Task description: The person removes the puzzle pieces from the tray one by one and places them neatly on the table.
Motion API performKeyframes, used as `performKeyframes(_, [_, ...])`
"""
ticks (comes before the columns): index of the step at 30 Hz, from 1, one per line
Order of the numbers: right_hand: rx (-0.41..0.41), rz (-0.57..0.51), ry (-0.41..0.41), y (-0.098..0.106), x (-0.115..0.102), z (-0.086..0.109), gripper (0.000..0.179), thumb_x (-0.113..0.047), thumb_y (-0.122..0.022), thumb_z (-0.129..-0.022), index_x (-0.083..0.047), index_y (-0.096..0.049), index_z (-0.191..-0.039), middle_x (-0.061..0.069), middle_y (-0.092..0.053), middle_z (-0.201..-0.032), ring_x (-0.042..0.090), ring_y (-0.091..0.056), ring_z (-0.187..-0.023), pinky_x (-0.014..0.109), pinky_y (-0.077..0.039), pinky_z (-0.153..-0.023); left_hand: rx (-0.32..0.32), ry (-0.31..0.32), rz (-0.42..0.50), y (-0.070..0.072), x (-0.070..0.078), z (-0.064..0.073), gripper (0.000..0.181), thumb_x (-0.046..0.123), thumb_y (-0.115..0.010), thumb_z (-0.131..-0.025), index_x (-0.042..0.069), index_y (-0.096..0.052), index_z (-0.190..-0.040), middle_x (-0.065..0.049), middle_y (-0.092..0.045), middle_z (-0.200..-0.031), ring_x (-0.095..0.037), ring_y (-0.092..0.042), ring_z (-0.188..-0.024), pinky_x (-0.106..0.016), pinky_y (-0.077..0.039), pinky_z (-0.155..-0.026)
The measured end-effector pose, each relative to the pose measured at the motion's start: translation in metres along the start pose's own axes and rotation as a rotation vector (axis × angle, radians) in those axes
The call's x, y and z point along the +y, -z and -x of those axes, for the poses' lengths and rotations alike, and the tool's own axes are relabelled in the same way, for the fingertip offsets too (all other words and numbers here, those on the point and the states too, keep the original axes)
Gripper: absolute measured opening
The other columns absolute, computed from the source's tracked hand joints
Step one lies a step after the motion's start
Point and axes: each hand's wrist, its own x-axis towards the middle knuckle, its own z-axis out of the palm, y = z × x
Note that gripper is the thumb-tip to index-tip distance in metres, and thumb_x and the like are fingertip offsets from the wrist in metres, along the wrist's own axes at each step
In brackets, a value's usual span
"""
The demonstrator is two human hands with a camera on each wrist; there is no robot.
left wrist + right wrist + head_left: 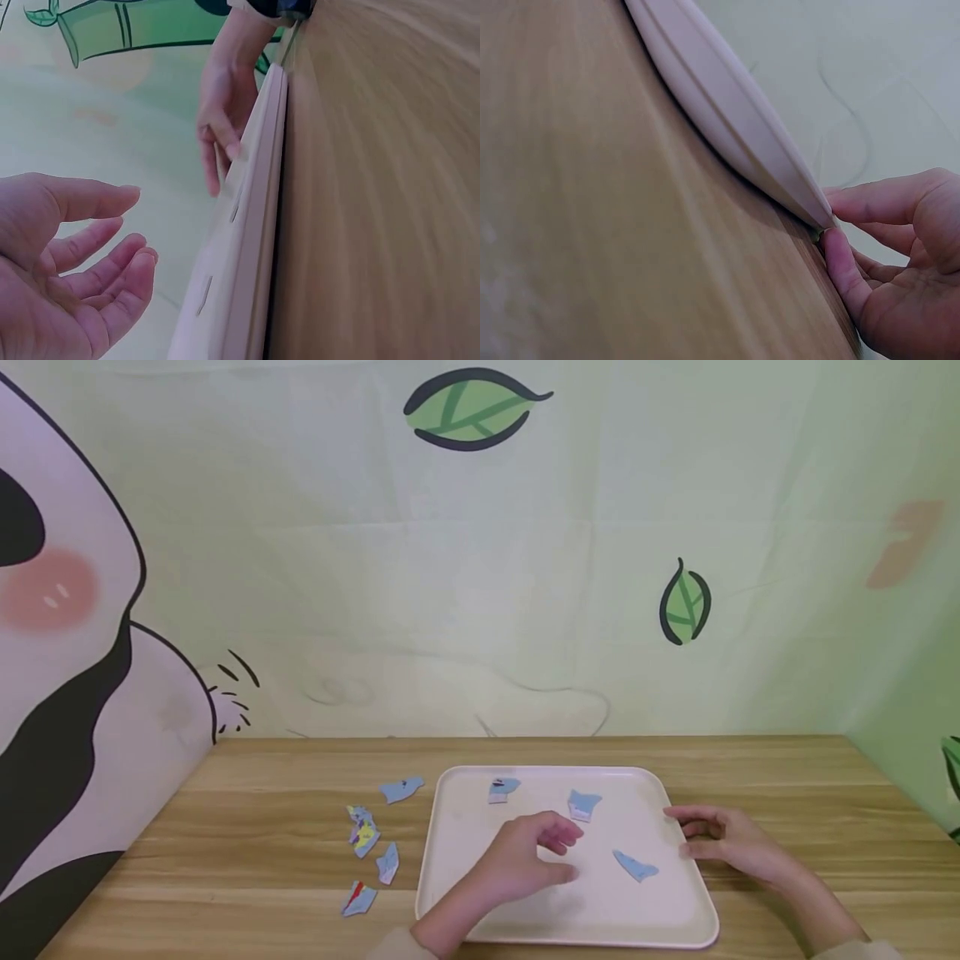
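Note:
A white tray (525,910) lies on the wooden table and carries three flat, irregular light-blue puzzle pieces. One puzzle piece (504,789) is near the far rim, another puzzle piece (583,806) sits right of it, and a slim puzzle piece (636,866) lies nearer the right side. Over the tray's middle hovers my left hand (528,856), fingers softly bent and thumb apart, with nothing between them; the left hand (82,270) looks the same in the left wrist view. My right hand (731,839) touches the tray's right rim with extended fingers and thumb (840,262).
Left of the tray, more pieces lie on the table (262,827): a blue piece (402,790) at the back, a yellow-and-purple patterned cluster (363,833), a small pale piece (387,864) and a red-marked piece (360,899). A printed cloth backdrop (480,568) stands behind.

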Motion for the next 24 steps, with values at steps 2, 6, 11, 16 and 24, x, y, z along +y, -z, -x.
performKeyframes(2, [0.0,-0.004,0.003,0.0,-0.001,0.0,0.053,-0.009,-0.067,-0.079,0.016,-0.046,-0.12,0.025,-0.055,-0.11,0.0,-0.053,-0.086,0.019,-0.048,-0.072,-0.015,-0.003,-0.001,-0.009,0.004,-0.005,0.032,0.007,-0.074,-0.072,0.009,-0.063,-0.102,-0.003,-0.064,-0.096,-0.008,-0.059,-0.084,-0.027,-0.048,-0.079])
performKeyframes(6, [0.0,-0.005,0.002,0.0,-0.001,0.0,0.052,-0.009,-0.067,-0.079,0.016,-0.047,-0.12,0.027,-0.055,-0.11,0.0,-0.053,-0.086,0.019,-0.048,-0.072,-0.032,-0.004,-0.008,-0.024,0.008,-0.016,0.032,0.007,-0.074,-0.072,0.009,-0.063,-0.102,-0.001,-0.064,-0.096,-0.004,-0.058,-0.082,-0.023,-0.047,-0.077])
performKeyframes(11, [-0.001,-0.005,0.011,0.0,0.0,0.0,0.052,-0.008,-0.067,-0.079,0.016,-0.047,-0.119,0.028,-0.055,-0.11,0.0,-0.053,-0.086,0.019,-0.048,-0.072,-0.01,0.012,-0.033,-0.042,0.006,-0.028,0.031,0.007,-0.075,-0.07,0.009,-0.065,-0.1,0.0,-0.065,-0.095,-0.003,-0.057,-0.08,-0.019,-0.046,-0.073])
performKeyframes(16, [-0.001,-0.01,0.024,0.0,0.001,0.0,0.051,-0.007,-0.067,-0.079,0.016,-0.047,-0.119,0.026,-0.056,-0.109,0.0,-0.053,-0.086,0.02,-0.048,-0.072,0.015,0.06,-0.063,-0.056,0.004,-0.038,0.031,0.008,-0.077,-0.067,0.012,-0.066,-0.096,0.005,-0.065,-0.093,-0.003,-0.055,-0.079,-0.017,-0.044,-0.07])
performKeyframes(24, [-0.011,-0.034,0.036,0.001,0.003,0.001,0.05,-0.006,-0.066,-0.079,0.017,-0.046,-0.119,0.014,-0.059,-0.105,0.001,-0.054,-0.086,0.02,-0.048,-0.071,0.036,0.096,-0.158,-0.066,0.006,-0.048,0.031,0.009,-0.079,-0.062,0.015,-0.068,-0.09,0.003,-0.062,-0.089,-0.004,-0.051,-0.076,-0.017,-0.041,-0.067])
